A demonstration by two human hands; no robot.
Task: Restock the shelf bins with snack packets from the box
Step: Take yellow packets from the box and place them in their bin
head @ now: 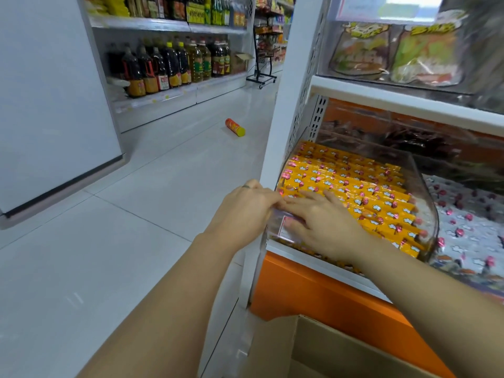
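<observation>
Cardboard box, bottom centre, contents unseen. Right hand lies flat, fingers spread, on yellow packets in the clear bin, centre right; left hand touches its corner, grip unclear. Risk: pressed packets may slide over the front.

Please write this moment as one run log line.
step: restock | left hand: at bin front-left corner, grip unclear | right hand: flat on yellow packets | bin: looks full | box: below shelf
</observation>
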